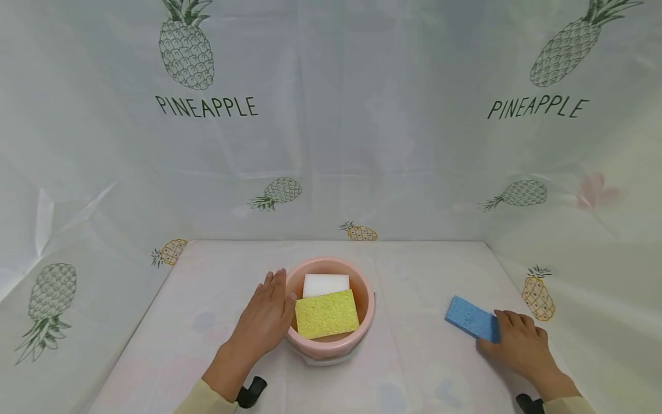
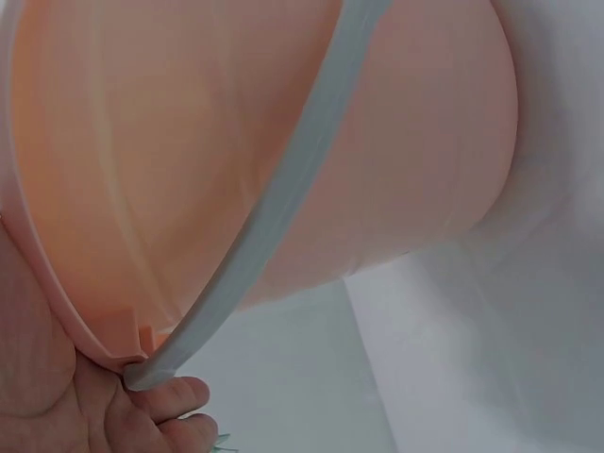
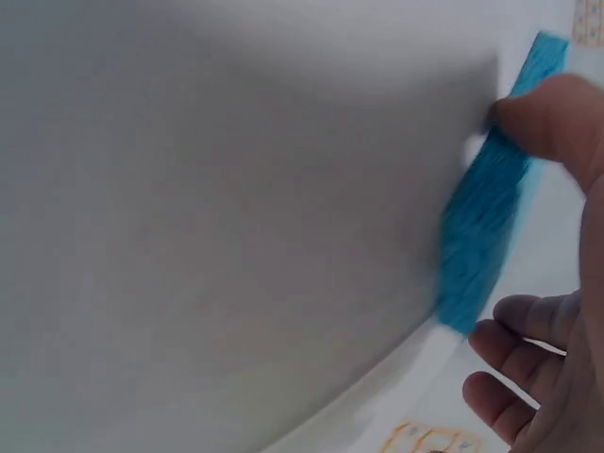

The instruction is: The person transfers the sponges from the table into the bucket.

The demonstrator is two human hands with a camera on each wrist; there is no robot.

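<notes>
A pink bucket (image 1: 331,347) stands on the table in the head view. Inside it a yellow sponge (image 1: 327,314) leans in front of a white sponge (image 1: 326,284). My left hand (image 1: 264,319) rests against the bucket's left rim, fingers straight, thumb at the rim's edge. In the left wrist view the same hand (image 2: 57,396) touches the rim beside the end of the pale grey handle (image 2: 283,193). Toward the right, my right hand (image 1: 522,345) pinches the right end of a blue sponge (image 1: 470,318) between thumb and fingers. The right wrist view shows the thumb on the sponge's edge.
A pale cloth (image 1: 414,276) covers the table. Pineapple-printed sheeting (image 1: 331,132) rises behind it and on both sides. The bucket's handle (image 1: 327,361) hangs down along its near side. A black wrist strap piece (image 1: 251,393) shows by the left sleeve.
</notes>
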